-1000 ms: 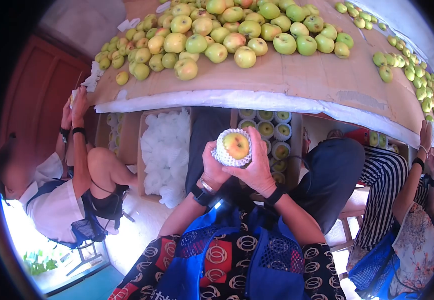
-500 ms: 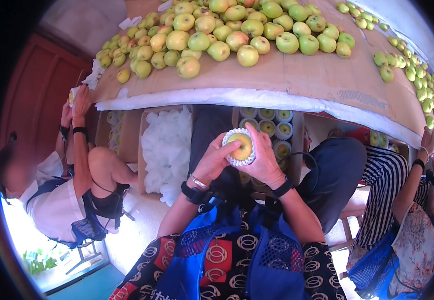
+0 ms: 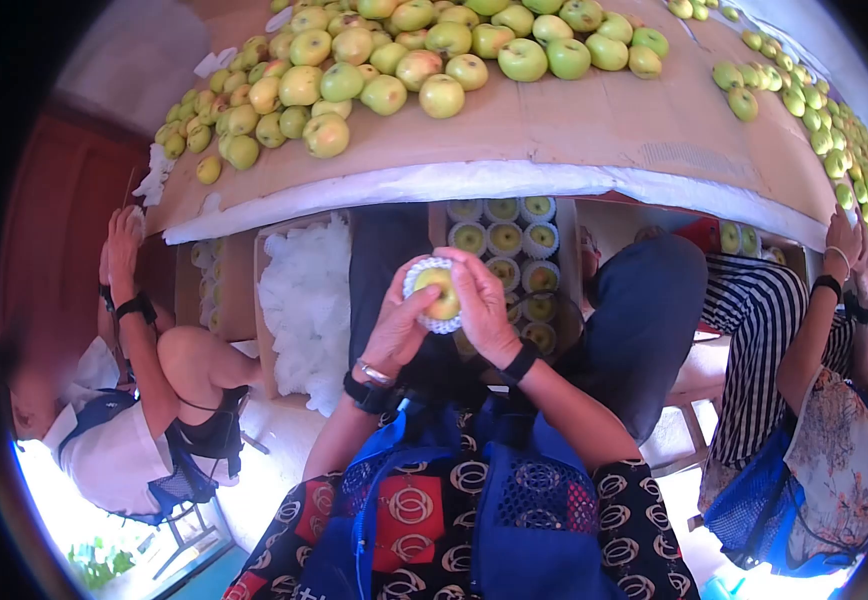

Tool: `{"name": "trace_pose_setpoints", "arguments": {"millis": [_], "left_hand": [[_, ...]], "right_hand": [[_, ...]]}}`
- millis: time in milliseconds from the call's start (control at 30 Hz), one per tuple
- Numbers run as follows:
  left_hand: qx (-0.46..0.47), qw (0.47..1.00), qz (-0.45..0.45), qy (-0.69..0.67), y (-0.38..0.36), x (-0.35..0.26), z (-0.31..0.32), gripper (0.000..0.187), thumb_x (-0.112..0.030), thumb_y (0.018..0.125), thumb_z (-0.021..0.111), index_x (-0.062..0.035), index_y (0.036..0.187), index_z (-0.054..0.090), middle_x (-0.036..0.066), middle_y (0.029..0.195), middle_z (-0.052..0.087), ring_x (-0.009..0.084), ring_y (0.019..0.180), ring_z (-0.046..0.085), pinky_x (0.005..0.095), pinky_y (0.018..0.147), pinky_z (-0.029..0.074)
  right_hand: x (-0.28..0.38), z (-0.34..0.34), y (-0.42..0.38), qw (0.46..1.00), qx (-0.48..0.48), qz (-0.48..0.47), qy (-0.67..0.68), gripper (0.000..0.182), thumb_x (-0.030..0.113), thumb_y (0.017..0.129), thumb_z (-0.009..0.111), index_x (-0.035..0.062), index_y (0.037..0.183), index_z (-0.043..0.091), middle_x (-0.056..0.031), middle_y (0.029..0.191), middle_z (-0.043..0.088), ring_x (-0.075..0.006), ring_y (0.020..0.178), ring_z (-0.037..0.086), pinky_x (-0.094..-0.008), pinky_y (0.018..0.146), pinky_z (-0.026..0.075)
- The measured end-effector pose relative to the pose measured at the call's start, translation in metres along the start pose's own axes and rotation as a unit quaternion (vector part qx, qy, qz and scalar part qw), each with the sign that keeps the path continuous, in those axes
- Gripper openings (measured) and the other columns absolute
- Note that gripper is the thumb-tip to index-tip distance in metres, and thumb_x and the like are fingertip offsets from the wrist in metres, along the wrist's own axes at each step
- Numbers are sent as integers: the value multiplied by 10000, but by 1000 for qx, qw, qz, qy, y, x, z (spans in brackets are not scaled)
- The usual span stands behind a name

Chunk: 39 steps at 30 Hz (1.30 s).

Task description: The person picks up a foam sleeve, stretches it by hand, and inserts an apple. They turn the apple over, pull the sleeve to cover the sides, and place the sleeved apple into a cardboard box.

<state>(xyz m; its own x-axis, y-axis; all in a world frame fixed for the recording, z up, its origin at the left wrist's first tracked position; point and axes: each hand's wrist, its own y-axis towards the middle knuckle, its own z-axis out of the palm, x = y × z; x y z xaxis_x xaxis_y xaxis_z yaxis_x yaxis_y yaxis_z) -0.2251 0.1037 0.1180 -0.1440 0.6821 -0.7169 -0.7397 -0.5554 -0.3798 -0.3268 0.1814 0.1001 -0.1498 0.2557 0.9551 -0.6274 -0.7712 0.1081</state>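
Note:
A yellow-green apple (image 3: 445,303) in a white foam net sleeve (image 3: 419,272) is held in front of my chest, its bare top facing me. My left hand (image 3: 397,322) is closed around its left side, with the thumb lying on the skin of the fruit. On the opposite side my right hand (image 3: 486,310) grips it, fingers over the upper edge of the sleeve. Behind my hands, below the table edge, is a carton with several sleeved apples (image 3: 503,238) in rows. Left of that stands a box of white foam nets (image 3: 302,300).
A cardboard-covered table (image 3: 554,125) carries a large heap of loose apples (image 3: 384,95), with more apples (image 3: 839,150) along its right side. One person (image 3: 114,430) sits at left, another (image 3: 844,450) at right, both with hands at the table edge. A wooden stool (image 3: 689,430) is at right.
The view has shifted, so the table and boxes appear further left and higher. My hands and the sleeved apple have moved slightly left, and my right fingers now reach further over its top.

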Motion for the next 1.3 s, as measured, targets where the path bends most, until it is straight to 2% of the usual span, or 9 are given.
{"name": "trace_pose_setpoints", "arguments": {"millis": [367, 600, 900, 1033, 1100, 1167, 1200, 1233, 1300], "left_hand": [[0, 999, -27, -17, -16, -13, -8, 491, -147, 833, 604, -57, 1274, 406, 62, 1203, 503, 179, 1117, 501, 335, 952, 417], [23, 995, -80, -57, -11, -5, 0, 456, -194, 860, 580, -66, 1262, 407, 58, 1186, 507, 177, 1102, 509, 335, 929, 432], [26, 999, -3, -27, -9, 3, 8, 445, -148, 858, 587, -53, 1256, 415, 61, 1156, 519, 165, 1071, 519, 321, 923, 433], [34, 999, 2, -13, -9, 6, 6, 421, -186, 866, 575, -48, 1239, 438, 50, 1156, 533, 162, 1078, 526, 331, 935, 426], [21, 997, -35, -66, -10, 6, 6, 403, -139, 854, 582, -41, 1219, 440, 65, 1136, 541, 175, 1041, 550, 330, 900, 460], [15, 999, -16, -46, -12, 1, 11, 393, -135, 853, 579, -38, 1210, 448, 68, 1129, 548, 178, 1036, 556, 333, 893, 468], [8, 1000, -2, -30, -14, -2, 15, 383, -132, 852, 577, -35, 1202, 455, 70, 1122, 556, 182, 1030, 563, 336, 886, 476], [6, 1000, 3, -29, -16, -5, 17, 383, -132, 852, 577, -35, 1202, 455, 70, 1122, 556, 182, 1030, 563, 336, 886, 476], [12, 1000, 13, -10, -20, -16, 22, 368, -122, 851, 572, -27, 1190, 467, 77, 1115, 564, 185, 1029, 567, 339, 882, 480]], "right_hand": [[-3, 17, -4, 989, 28, 59, 136, 341, 265, 966, 361, -2, 1088, 534, -82, 1017, 592, -139, 932, 546, -273, 847, 426], [-4, 6, -4, 1000, -16, 16, -19, 329, 247, 955, 368, 1, 1088, 542, -126, 940, 620, -197, 873, 592, -287, 803, 447], [7, -1, -3, 995, -15, -30, -92, 324, 224, 944, 352, 8, 1090, 545, -154, 942, 632, -276, 879, 619, -326, 795, 464], [-1, -7, -6, 994, 6, -10, -108, 343, 241, 949, 343, 5, 1107, 536, -174, 1040, 598, -282, 1012, 561, -332, 881, 414], [-1, -10, -3, 990, 20, -19, -137, 357, 251, 953, 341, -1, 1130, 521, -179, 1095, 578, -278, 1073, 531, -333, 919, 388], [7, -13, -3, 997, 56, 44, 8, 406, 277, 960, 349, -21, 1212, 459, -174, 1220, 506, -249, 1171, 450, -325, 989, 322], [8, -15, 2, 999, 25, 21, 11, 452, 291, 963, 355, -34, 1275, 397, -156, 1279, 457, -221, 1197, 418, -316, 1018, 293], [20, -19, 8, 999, -23, 20, 20, 498, 384, 952, 372, 23, 1290, 417, -111, 1278, 460, -201, 1182, 423, -333, 978, 333], [23, -50, 25, 993, -17, 114, -24, 511, 365, 920, 466, -13, 1261, 427, -130, 1244, 482, -206, 1148, 462, -318, 965, 358]]}}
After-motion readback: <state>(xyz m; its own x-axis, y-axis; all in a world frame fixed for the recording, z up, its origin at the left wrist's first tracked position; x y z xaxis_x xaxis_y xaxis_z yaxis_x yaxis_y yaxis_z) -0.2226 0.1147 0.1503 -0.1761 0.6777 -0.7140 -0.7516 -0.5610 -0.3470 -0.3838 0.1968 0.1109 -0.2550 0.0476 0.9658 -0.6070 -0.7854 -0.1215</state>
